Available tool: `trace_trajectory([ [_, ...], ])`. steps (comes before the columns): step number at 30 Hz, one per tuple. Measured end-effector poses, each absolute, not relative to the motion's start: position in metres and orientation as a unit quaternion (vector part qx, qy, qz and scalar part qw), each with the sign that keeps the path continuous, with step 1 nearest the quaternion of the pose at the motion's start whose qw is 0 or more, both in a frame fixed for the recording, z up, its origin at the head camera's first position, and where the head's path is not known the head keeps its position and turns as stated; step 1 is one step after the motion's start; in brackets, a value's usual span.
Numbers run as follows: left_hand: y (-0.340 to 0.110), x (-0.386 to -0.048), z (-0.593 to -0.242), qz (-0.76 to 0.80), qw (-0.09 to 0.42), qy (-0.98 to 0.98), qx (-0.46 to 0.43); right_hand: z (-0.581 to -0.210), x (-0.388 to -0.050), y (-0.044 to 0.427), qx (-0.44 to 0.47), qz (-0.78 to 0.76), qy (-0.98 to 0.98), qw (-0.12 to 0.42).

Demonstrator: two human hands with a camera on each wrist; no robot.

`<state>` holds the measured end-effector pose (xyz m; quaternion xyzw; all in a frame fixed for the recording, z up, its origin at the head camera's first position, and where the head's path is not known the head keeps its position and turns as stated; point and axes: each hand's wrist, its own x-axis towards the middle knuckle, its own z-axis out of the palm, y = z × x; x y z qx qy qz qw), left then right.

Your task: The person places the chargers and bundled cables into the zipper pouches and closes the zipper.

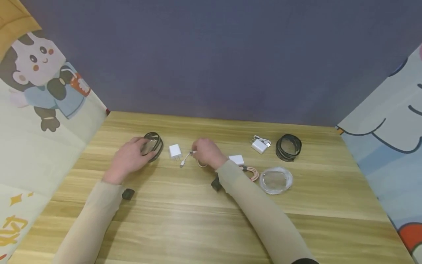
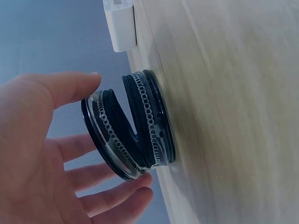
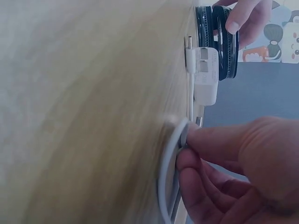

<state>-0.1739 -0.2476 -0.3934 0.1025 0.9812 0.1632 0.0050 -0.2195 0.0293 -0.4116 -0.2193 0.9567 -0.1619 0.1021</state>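
At the left, my left hand holds a round, clear zip case with black edging. In the left wrist view, the thumb lies on the rim of the case's raised half, with fingers on its far side. The case is unzipped and gapes partway. My right hand pinches a white charging cable between thumb and fingers, low over the table. The cable's plug points toward the left. Between the hands lies a white wall charger, prongs toward me.
Right of my right hand lie another white charger, a pink cable coil and a clear round pouch. Farther back are a charger with cable and a black-edged round case. Small dark objects lie by both forearms.
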Motion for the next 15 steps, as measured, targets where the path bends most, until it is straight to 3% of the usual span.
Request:
trace_trajectory([
  [15,-0.2529,-0.1748,-0.3939,0.226,0.005,0.970,0.085,-0.4138,-0.2206,0.0249,-0.216,-0.157,0.955,0.126],
])
